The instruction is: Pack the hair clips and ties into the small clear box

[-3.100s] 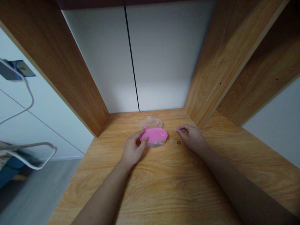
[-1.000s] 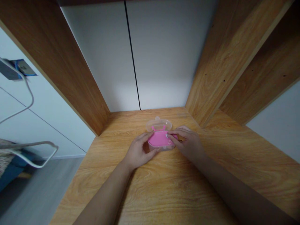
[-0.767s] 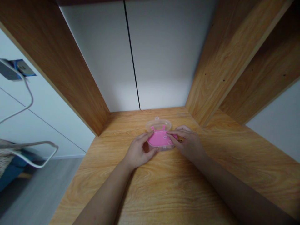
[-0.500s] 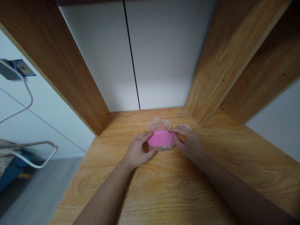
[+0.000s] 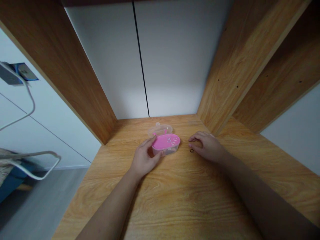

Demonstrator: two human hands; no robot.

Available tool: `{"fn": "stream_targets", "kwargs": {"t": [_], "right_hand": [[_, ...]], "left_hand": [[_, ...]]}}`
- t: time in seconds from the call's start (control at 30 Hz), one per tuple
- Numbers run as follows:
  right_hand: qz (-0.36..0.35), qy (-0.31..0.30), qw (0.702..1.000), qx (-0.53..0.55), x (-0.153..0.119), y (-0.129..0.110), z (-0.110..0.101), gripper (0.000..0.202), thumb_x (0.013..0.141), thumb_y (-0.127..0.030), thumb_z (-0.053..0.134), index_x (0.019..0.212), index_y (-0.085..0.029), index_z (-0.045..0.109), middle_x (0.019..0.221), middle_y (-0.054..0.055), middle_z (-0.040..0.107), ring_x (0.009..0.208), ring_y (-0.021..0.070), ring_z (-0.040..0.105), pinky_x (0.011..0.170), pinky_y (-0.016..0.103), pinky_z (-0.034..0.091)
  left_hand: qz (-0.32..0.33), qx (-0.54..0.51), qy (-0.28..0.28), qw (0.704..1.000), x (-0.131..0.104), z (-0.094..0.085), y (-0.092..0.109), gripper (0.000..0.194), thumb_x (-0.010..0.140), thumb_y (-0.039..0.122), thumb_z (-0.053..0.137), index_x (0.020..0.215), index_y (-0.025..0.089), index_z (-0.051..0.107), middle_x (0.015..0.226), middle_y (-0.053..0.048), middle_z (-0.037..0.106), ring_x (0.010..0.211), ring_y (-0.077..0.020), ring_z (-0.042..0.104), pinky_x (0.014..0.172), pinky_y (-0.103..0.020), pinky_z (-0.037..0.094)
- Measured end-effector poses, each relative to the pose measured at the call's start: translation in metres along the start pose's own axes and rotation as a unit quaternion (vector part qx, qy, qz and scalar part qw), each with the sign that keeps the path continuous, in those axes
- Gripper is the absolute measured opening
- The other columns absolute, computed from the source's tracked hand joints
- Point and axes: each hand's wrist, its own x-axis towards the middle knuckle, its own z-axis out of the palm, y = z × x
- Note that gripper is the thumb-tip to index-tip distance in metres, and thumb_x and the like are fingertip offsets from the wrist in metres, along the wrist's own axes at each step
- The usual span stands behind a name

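Note:
My left hand (image 5: pixel 145 155) grips the left end of a small oval plastic box (image 5: pixel 169 151), with the thumb at its near side and the fingers along the far side. The box has clear walls and a pink top (image 5: pixel 162 142), on which several pale ring shapes show at the right. Behind it the clear lid (image 5: pixel 161 129) stands tipped back. My right hand (image 5: pixel 203 145) is apart from the box, to its right, with a gap between thumb and fingers. A small dark ring (image 5: pixel 191 150) lies on the wooden surface by that thumb.
The wooden surface (image 5: pixel 175 200) runs back to a white panel (image 5: pixel 170 66). Wooden uprights stand at left (image 5: pixel 82 83) and right (image 5: pixel 222 90). A white cable (image 5: pixel 31 96) hangs at far left, above a pale metal frame (image 5: pixel 50 170).
My right hand has let go of the box and moved right. The box has shifted left and turned slightly in my left hand. The dark ring on the surface now shows.

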Motion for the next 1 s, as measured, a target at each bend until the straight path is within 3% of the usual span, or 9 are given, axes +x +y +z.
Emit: {"fn": "stream_targets", "kwargs": {"t": [0.1, 0.2, 0.4, 0.63, 1.0], "right_hand": [[-0.087, 0.077, 0.992, 0.049, -0.001, -0.022, 0.000, 0.016, 0.093, -0.029, 0.059, 0.103, -0.022, 0.069, 0.110, 0.010, 0.066, 0.106, 0.0247, 0.062, 0.093, 0.041, 0.047], [-0.143, 0.105, 0.982, 0.059, -0.004, -0.048, 0.003, 0.020, 0.093, -0.026, 0.059, 0.111, -0.025, 0.068, 0.124, 0.011, 0.061, 0.117, 0.0276, 0.057, 0.096, 0.046, 0.043], [-0.113, 0.157, 0.980, 0.046, -0.008, -0.077, 0.010, 0.011, 0.088, -0.022, 0.064, 0.096, -0.024, 0.070, 0.126, 0.009, 0.062, 0.121, 0.0298, 0.054, 0.097, 0.049, 0.039], [-0.136, 0.127, 0.982, 0.044, -0.008, -0.077, 0.003, 0.013, 0.093, -0.023, 0.060, 0.093, -0.026, 0.072, 0.098, 0.000, 0.076, 0.107, 0.0249, 0.060, 0.096, 0.048, 0.035], [-0.167, 0.070, 0.982, 0.058, -0.007, -0.078, 0.000, 0.024, 0.095, -0.023, 0.054, 0.105, -0.028, 0.075, 0.111, 0.004, 0.076, 0.108, 0.0268, 0.060, 0.092, 0.049, 0.040]], "left_hand": [[0.022, 0.000, -0.023, 0.999, -0.001, -0.001, 0.003, 0.062, 0.080, 0.034, 0.078, 0.137, 0.020, 0.059, 0.133, -0.013, 0.066, 0.120, -0.0290, 0.064, 0.106, -0.048, 0.052], [0.048, -0.009, -0.044, 0.998, -0.002, -0.001, 0.007, 0.062, 0.081, 0.034, 0.077, 0.138, 0.021, 0.058, 0.131, -0.013, 0.067, 0.119, -0.0287, 0.065, 0.103, -0.048, 0.053], [0.076, -0.022, -0.054, 0.995, -0.003, -0.001, 0.010, 0.064, 0.080, 0.033, 0.078, 0.139, 0.022, 0.056, 0.129, -0.013, 0.068, 0.113, -0.0276, 0.067, 0.099, -0.046, 0.055], [0.084, -0.022, -0.056, 0.995, -0.003, -0.003, 0.012, 0.063, 0.080, 0.032, 0.077, 0.139, 0.022, 0.057, 0.128, -0.013, 0.068, 0.113, -0.0279, 0.067, 0.098, -0.047, 0.055], [0.077, -0.016, -0.057, 0.995, -0.003, -0.002, 0.012, 0.063, 0.080, 0.033, 0.078, 0.138, 0.022, 0.058, 0.129, -0.013, 0.068, 0.114, -0.0281, 0.067, 0.098, -0.047, 0.055]]}}
